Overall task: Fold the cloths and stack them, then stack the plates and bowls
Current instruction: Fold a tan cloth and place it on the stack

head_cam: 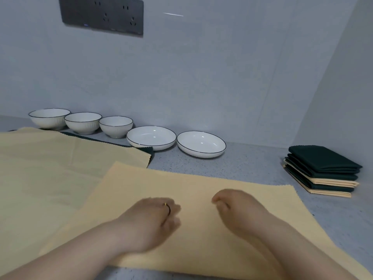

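nearest the camera, both bare forearms reach in over a pale yellow cloth [201, 182] spread flat on the speckled grey surface [252, 160], its near edge close to the surface's front. the left hand [153, 221], with a ring [167, 207] on one finger, sits on the middle of this cloth. its fingers [173, 209] are curled in and blurred, and i cannot tell if they pinch the fabric. the right hand [236, 211] is just beside it, apart from it, with its fingers also curled inward over the cloth. whether they grip anything is hidden.

to the left, a second yellow cloth [60, 158] lies open, its near part tucked under the first one's left corner. a dark green cloth [150, 149] peeks out from beneath its far edge.

far right, well apart from the hands, a stack of folded cloths [323, 168] alternates dark green and yellow, with green on top.

along the back stand a row of white, dark-rimmed dishes: a large bowl [49, 118], a middle bowl [83, 122], a small bowl [116, 126], then a first plate [151, 137] and a second plate [201, 144], side by side and unstacked. behind them rises the grey wall [201, 77] with a dark socket panel [102, 15].
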Demonstrator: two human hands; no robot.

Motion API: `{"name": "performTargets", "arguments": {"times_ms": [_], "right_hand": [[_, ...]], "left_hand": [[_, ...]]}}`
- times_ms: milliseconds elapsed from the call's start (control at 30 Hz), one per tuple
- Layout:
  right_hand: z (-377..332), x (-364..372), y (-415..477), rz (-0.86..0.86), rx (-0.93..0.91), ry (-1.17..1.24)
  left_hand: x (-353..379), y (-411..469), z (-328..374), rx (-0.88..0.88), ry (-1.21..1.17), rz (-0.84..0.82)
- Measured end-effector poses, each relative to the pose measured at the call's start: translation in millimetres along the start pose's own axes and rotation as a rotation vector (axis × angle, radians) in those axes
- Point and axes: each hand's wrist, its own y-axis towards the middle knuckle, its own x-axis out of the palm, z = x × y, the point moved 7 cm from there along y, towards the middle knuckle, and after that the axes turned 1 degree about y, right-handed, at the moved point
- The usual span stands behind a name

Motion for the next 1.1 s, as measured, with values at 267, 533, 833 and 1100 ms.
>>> {"name": "performTargets", "arguments": {"times_ms": [267,533,833,1100], "right_hand": [[-74.8,45.2,-63.1,-0.132,-0.195,0.033],[-37.0,49.9,-83.7,-0.224,-0.027,-0.048],[64.9,14.3,-123.7,-0.17,0.32,-0.065],[113.5,-0.2,-153.6,-0.166,0.511,-0.066]], "left_hand": [[38.6,-36.2,20.9,-0.074,0.094,-0.129],[33.1,-51.7,28.2,-0.16,0.084,-0.151],[14.6,-86.2,-22.4,-0.341,0.075,-0.145],[15.6,-90.9,-29.3,-0.365,0.102,-0.153]]}}
